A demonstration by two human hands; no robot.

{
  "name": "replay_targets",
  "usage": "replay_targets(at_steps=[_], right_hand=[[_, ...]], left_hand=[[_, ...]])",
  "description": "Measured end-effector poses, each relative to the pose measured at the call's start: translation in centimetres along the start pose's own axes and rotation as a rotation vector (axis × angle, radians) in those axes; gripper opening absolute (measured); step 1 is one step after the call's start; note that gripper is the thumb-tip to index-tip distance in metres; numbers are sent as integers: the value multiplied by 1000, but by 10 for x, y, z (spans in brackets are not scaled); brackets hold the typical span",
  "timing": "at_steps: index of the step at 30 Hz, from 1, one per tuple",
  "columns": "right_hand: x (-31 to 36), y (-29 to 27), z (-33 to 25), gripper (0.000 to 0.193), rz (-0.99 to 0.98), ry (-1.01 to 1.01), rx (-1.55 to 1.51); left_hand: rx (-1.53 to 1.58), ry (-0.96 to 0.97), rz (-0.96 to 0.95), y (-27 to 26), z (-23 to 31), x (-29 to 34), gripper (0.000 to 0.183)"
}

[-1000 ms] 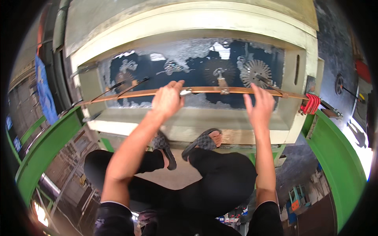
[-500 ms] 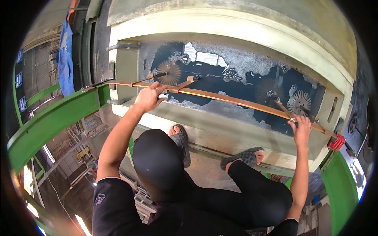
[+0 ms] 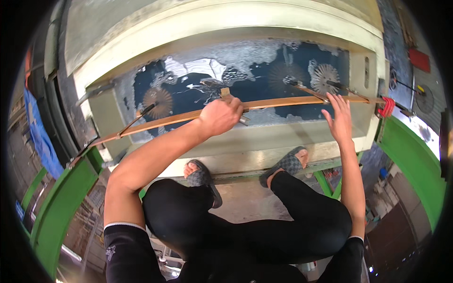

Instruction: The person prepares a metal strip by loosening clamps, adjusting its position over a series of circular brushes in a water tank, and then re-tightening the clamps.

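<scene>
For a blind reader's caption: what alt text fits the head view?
A crouching person's left hand grips a long wooden bar lying across a pale vat of dark foamy liquid, while the open right hand rests by the bar's far end.

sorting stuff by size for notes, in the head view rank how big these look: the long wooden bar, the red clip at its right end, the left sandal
1. long wooden bar, spanning most of the basin
2. left sandal
3. red clip

The sandal sits lower and may be nearer the camera, so its lead over the clip is unsure.

Factory floor — large dye vat (image 3: 226, 28), green steel frame (image 3: 61, 207)
</scene>
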State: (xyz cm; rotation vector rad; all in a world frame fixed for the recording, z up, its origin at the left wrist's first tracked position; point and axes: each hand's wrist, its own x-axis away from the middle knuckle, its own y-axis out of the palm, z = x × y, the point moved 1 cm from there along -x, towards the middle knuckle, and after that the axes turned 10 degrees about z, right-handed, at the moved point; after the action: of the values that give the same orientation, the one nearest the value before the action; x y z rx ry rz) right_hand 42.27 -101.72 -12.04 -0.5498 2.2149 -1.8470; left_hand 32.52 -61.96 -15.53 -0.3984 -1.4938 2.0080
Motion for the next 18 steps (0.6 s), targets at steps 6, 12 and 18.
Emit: replay_targets(at_steps=[6,12,18], right_hand=[[0,1,18,47,114,-30,-59],[-7,4,27,38,146,-18,-224],[-6,11,34,37,214,-31,-246]], left_hand=[[54,30,63,5,6,-24,27],[110,-154,-83,-10,1,-11,54],[71,-139,-101,-14,7,-24,55]])
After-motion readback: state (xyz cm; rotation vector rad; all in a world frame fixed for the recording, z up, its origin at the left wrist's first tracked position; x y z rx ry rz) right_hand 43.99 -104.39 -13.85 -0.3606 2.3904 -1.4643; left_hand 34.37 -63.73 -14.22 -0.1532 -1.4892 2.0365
